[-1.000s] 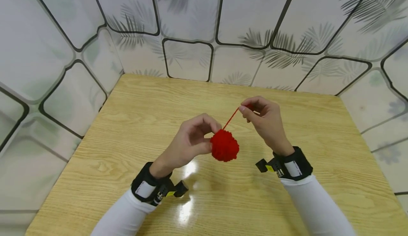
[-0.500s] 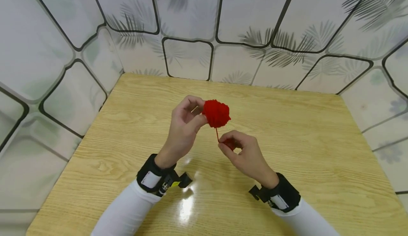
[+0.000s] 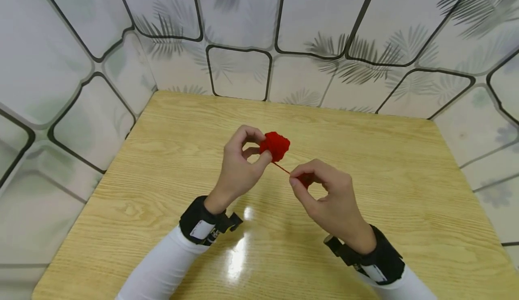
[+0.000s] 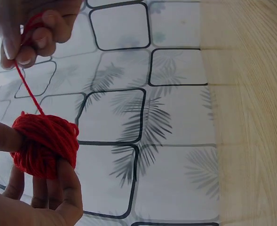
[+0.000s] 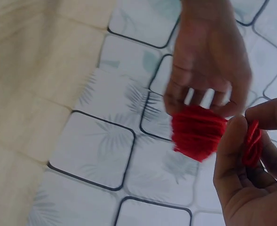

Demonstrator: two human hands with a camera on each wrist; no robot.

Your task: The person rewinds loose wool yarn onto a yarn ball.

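Observation:
A small red ball of yarn (image 3: 275,146) is held up over the table by my left hand (image 3: 242,162), its thumb and fingertips gripping the ball's left side. From the ball a taut strand of yarn (image 4: 30,92) runs to my right hand (image 3: 330,196), which pinches it between thumb and forefinger. A looped bunch of the same red yarn (image 5: 253,146) lies inside the right hand's curled fingers. In the left wrist view the wound layers of the ball show plainly, with the strand leaving its top.
Below the hands is a light wooden table (image 3: 194,124) with a bright reflection near its front. Walls (image 3: 239,72) patterned with leaves and dark outlines stand behind it and on both sides. Each wrist wears a black strap (image 3: 198,223) with a small camera.
The yarn ball rose and moved left, then settled slightly lower. My right hand swung from above the ball to below it, then drew away rightward with the strand.

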